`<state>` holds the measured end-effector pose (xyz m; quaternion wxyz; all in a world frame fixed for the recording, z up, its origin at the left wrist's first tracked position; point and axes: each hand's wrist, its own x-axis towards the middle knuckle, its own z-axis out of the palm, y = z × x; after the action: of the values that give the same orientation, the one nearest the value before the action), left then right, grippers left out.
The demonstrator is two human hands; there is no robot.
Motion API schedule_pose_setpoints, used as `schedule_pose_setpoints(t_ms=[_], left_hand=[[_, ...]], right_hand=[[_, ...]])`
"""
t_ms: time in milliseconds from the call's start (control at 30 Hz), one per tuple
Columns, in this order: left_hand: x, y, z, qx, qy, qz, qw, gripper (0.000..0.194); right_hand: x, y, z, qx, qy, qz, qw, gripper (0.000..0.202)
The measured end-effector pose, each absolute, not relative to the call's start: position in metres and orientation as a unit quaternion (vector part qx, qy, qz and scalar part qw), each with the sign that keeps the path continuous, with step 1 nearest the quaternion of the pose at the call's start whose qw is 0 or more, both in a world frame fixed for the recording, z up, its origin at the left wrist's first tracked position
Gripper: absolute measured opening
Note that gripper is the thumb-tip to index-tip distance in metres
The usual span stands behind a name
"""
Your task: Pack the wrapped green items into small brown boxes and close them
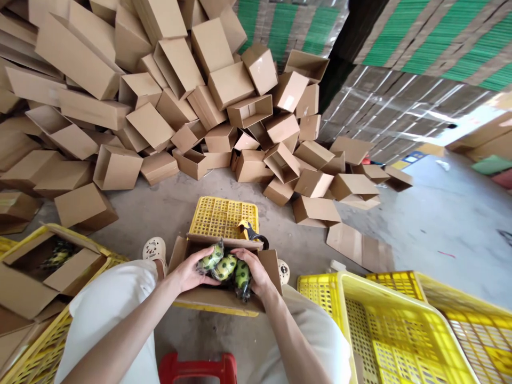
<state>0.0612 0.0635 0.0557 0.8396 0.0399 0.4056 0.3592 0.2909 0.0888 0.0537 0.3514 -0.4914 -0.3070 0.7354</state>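
An open cardboard box [224, 298] stands between my knees on an upturned yellow crate [224, 213]. Over its opening are three green, dark-spotted items in clear wrapping, side by side. My left hand [196, 271] is closed around the leftmost wrapped item [211, 257]. Fingers of my right hand [256, 271] curve over the right-hand wrapped item [242, 274]. Between them lies the middle wrapped item [224, 266], touching its neighbours. A yellow and black tape dispenser [248, 231] rests on the crate, just beyond the box.
A big heap of empty cardboard boxes [148, 125] spreads across the floor ahead. Yellow crates [400, 320] stand at the right. At the left, another crate holds an open box [28, 288] with wrapped items inside. A red stool [198, 368] shows below.
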Motion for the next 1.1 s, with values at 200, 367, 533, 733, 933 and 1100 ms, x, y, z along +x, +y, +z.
schedule_pose_setpoints(t_ms=[200,367,533,733,933,1100], left_hand=[[0.060,0.060,0.054,0.056,0.358,0.313,0.878,0.039],[0.056,0.066,0.056,0.042,0.447,0.329,0.831,0.028],[0.046,0.075,0.056,0.052,0.554,0.389,0.734,0.023],[0.049,0.074,0.051,0.035,0.573,0.396,0.716,0.028],[0.053,0.071,0.048,0.021,0.556,0.396,0.731,0.031],[0.051,0.072,0.046,0.006,0.530,0.399,0.748,0.036]], right_hand=[[0.277,0.078,0.060,-0.372,-0.297,0.826,0.300,0.063],[0.285,0.089,0.053,-0.507,-0.452,0.685,0.265,0.047],[0.298,0.096,0.046,-0.602,-0.700,0.379,0.063,0.066],[0.292,0.086,0.030,-0.594,-0.762,0.258,-0.003,0.050],[0.290,0.093,0.030,-0.597,-0.747,0.260,0.135,0.016],[0.308,0.100,0.056,-0.580,-0.619,0.419,0.322,0.014]])
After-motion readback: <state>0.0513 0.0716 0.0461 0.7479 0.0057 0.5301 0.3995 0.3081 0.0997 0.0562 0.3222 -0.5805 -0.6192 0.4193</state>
